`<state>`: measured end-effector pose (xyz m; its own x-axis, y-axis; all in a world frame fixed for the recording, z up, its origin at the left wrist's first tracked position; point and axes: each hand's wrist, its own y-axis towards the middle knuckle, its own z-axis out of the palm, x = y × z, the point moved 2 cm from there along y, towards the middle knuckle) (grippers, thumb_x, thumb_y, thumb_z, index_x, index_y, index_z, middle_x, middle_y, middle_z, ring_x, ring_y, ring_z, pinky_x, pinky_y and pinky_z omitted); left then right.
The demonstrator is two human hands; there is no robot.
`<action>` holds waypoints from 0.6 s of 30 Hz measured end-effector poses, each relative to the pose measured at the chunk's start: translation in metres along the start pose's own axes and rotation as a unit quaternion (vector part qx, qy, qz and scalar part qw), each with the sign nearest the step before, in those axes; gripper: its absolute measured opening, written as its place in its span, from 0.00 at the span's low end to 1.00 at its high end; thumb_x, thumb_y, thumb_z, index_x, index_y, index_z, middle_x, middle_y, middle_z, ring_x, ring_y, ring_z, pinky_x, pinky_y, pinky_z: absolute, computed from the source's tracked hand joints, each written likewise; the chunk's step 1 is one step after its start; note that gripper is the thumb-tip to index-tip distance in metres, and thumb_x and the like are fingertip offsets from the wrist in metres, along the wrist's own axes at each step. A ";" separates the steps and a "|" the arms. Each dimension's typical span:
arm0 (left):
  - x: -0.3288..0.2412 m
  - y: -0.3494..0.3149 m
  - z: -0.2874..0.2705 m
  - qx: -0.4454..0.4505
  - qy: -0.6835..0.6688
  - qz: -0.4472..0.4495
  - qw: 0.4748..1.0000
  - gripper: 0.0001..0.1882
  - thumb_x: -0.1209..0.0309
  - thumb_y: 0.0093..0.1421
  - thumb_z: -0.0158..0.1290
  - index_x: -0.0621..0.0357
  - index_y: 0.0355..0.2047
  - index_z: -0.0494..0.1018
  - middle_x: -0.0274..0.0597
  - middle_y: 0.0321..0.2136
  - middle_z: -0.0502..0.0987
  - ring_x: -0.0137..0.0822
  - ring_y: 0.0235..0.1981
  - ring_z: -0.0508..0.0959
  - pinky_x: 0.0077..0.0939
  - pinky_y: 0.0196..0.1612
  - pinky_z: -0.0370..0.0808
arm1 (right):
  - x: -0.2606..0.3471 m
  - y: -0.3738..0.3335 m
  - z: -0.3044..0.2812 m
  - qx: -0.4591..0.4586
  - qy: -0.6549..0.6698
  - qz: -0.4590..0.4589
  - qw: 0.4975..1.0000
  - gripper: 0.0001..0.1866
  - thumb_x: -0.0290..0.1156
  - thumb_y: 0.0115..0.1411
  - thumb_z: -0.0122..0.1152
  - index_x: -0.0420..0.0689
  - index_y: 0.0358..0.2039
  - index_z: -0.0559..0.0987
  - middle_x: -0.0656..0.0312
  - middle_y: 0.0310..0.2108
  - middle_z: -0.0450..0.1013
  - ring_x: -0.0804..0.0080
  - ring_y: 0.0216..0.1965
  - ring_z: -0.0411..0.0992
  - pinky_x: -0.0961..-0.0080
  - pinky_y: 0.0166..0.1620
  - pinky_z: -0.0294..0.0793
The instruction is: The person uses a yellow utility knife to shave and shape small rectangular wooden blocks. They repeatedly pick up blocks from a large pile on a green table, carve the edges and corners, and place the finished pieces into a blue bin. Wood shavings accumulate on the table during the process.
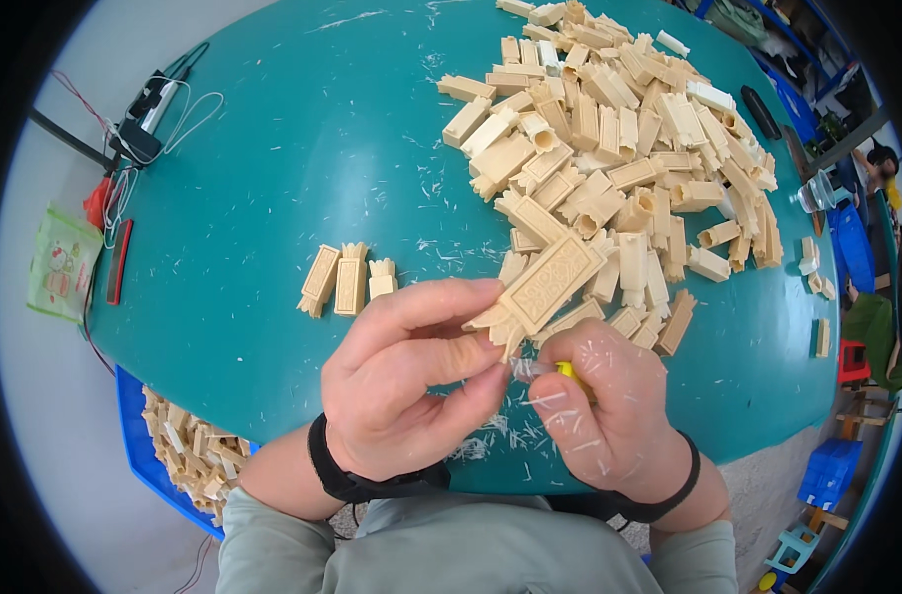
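My left hand (411, 371) pinches a beige moulded block (553, 284) with a raised pattern on its face and a jagged, pronged end, held tilted over the table. In my right hand (609, 401) is a small knife (567, 373) with a yellow handle, mostly covered by my fingers. Its pale blade lies close by the pronged end of the block; whether it touches is hard to see. Thin white shavings cling to my right hand. Just beyond my left hand, three similar blocks (351, 280) sit in a row.
A big heap of beige blocks (609, 129) covers the far right of the green table (273, 168). White shavings (501, 436) litter its near edge. A blue bin (154, 465) of more pieces stands at lower left. A power strip (152, 114) with cables lies at far left.
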<state>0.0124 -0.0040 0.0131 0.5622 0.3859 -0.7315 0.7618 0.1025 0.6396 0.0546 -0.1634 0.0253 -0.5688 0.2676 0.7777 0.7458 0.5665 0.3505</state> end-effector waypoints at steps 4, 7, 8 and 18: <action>-0.001 0.000 -0.001 -0.006 0.025 0.009 1.000 0.12 0.84 0.41 0.60 0.63 0.28 0.73 0.53 0.39 0.73 0.36 0.33 0.77 0.22 0.31 0.77 | -0.001 0.000 0.001 -0.007 -0.014 -0.002 1.000 0.11 0.35 0.53 0.60 0.42 0.24 0.71 0.60 0.19 0.67 0.63 0.16 0.67 0.73 0.17 0.64; -0.001 -0.001 -0.001 -0.014 0.050 0.016 0.999 0.12 0.83 0.41 0.61 0.62 0.27 0.74 0.52 0.39 0.74 0.35 0.31 0.77 0.21 0.30 0.77 | -0.002 0.000 0.002 -0.017 -0.032 -0.007 0.999 0.11 0.36 0.53 0.60 0.42 0.24 0.71 0.60 0.18 0.66 0.64 0.16 0.66 0.74 0.17 0.63; -0.001 -0.001 -0.001 -0.017 0.059 0.021 0.998 0.11 0.83 0.41 0.61 0.62 0.27 0.74 0.52 0.39 0.74 0.34 0.31 0.77 0.20 0.30 0.77 | -0.002 0.000 0.003 -0.021 -0.038 -0.009 0.999 0.11 0.36 0.53 0.60 0.42 0.24 0.71 0.60 0.18 0.66 0.64 0.16 0.66 0.74 0.17 0.63; -0.003 0.001 0.000 -0.026 0.098 0.045 0.994 0.11 0.84 0.39 0.62 0.62 0.26 0.75 0.51 0.38 0.74 0.32 0.29 0.77 0.19 0.29 0.77 | -0.004 0.001 0.000 -0.026 -0.077 -0.014 0.997 0.12 0.36 0.53 0.60 0.43 0.23 0.70 0.61 0.18 0.65 0.65 0.15 0.66 0.74 0.16 0.62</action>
<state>0.0116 -0.0051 0.0157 0.5504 0.5659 -0.6138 0.6910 0.1040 0.7154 0.0575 -0.1635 0.0224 -0.6330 0.3719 0.6790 0.7438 0.5354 0.4002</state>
